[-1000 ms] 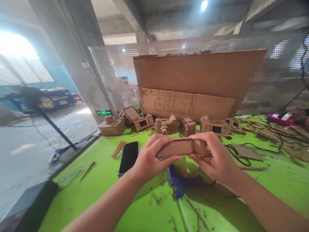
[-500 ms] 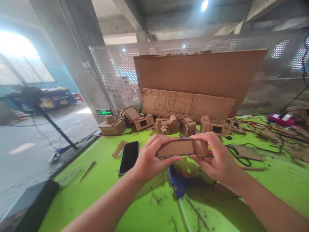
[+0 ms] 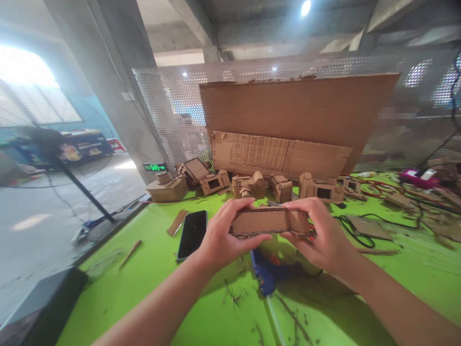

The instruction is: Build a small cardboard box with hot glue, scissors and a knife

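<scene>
Between my two hands is a long, shallow cardboard box [image 3: 261, 222], held just above the green table. My left hand [image 3: 225, 230] pinches its left end, thumb along the lower edge and fingers over the top. At the right end my right hand [image 3: 320, 235] grips it the same way, near an inner fold. Below the box lies a blue glue gun [image 3: 264, 274], a clear glue stick [image 3: 275, 319] extending from it toward me. A dark-screened phone [image 3: 193, 234] rests left of my left hand, beside a small cardboard strip [image 3: 177, 223].
Several cardboard model cameras [image 3: 248, 186] line the back of the green table [image 3: 144, 298], before a large cardboard sheet [image 3: 298, 105]. A wooden stick [image 3: 130, 253] lies at left. Black cable [image 3: 355, 233] and cardboard scraps [image 3: 370, 227] spread over the right side.
The box has shifted very slightly to the left and tilted a little in my hands. Both hands keep their hold; the things on the table stay put.
</scene>
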A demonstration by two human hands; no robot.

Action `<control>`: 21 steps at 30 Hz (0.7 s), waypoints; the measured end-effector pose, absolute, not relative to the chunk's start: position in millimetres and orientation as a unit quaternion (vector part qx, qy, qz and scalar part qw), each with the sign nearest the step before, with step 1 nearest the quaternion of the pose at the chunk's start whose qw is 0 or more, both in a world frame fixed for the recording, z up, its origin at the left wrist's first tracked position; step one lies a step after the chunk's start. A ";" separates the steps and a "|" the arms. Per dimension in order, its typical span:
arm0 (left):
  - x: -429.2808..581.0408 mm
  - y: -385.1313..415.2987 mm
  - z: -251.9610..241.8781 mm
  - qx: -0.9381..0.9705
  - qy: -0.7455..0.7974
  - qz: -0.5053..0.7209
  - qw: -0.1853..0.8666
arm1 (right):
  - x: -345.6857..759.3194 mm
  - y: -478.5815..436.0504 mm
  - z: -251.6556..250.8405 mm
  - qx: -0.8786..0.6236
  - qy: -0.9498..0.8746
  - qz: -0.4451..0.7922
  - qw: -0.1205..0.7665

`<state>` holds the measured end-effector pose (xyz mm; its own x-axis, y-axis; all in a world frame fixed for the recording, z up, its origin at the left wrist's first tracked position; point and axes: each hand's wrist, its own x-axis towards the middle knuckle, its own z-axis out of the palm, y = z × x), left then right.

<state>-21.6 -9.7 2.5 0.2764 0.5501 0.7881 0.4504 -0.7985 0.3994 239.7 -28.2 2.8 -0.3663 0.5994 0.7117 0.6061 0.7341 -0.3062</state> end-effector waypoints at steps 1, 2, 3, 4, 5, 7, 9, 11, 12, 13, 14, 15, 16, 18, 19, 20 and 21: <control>-22.0 -9.3 2.8 0.790 0.319 0.521 0.056 | 239.5 -28.9 3.7 -0.367 -0.825 -0.004 0.429; -22.5 -8.9 3.6 0.781 0.324 0.531 0.066 | 239.2 -29.9 4.7 -0.373 -0.821 -0.003 0.432; -22.8 -8.5 4.8 0.769 0.328 0.542 0.080 | 238.9 -30.9 5.5 -0.382 -0.815 0.001 0.436; -23.0 -8.3 6.4 0.759 0.332 0.552 0.097 | 238.6 -31.8 6.2 -0.393 -0.807 0.007 0.441; -22.9 -8.2 8.1 0.751 0.334 0.557 0.120 | 238.3 -32.6 6.5 -0.403 -0.798 0.014 0.448; -22.0 -8.6 11.0 0.741 0.335 0.556 0.171 | 238.0 -33.6 6.4 -0.412 -0.784 0.029 0.462; -20.5 -9.1 12.4 0.734 0.329 0.555 0.211 | 238.5 -33.9 5.8 -0.408 -0.783 0.047 0.468; -19.7 -8.8 12.4 0.729 0.321 0.561 0.225 | 239.7 -33.8 5.1 -0.399 -0.787 0.073 0.465; -20.0 -8.3 12.2 0.729 0.318 0.564 0.220 | 240.5 -33.8 5.0 -0.395 -0.788 0.087 0.464; -20.7 -7.5 12.2 0.733 0.317 0.564 0.210 | 241.2 -33.8 5.0 -0.392 -0.789 0.100 0.463; -21.9 -6.6 12.4 0.739 0.318 0.562 0.191 | 242.0 -33.8 5.2 -0.390 -0.789 0.108 0.463; -23.4 -5.6 12.9 0.747 0.319 0.559 0.167 | 242.5 -33.6 5.5 -0.388 -0.789 0.111 0.463; -25.0 -4.7 13.7 0.755 0.319 0.557 0.137 | 243.0 -33.3 6.0 -0.384 -0.790 0.109 0.464; -27.9 -3.6 15.9 0.767 0.314 0.554 0.078 | 243.4 -32.3 7.1 -0.371 -0.796 0.091 0.470; -28.8 -3.4 16.9 0.771 0.310 0.554 0.055 | 243.4 -31.6 7.6 -0.362 -0.798 0.079 0.475; -29.3 -3.4 17.6 0.773 0.306 0.554 0.038 | 243.3 -30.9 8.0 -0.353 -0.801 0.068 0.479; -29.5 -3.6 18.0 0.775 0.303 0.554 0.027 | 243.2 -30.3 8.4 -0.346 -0.804 0.055 0.481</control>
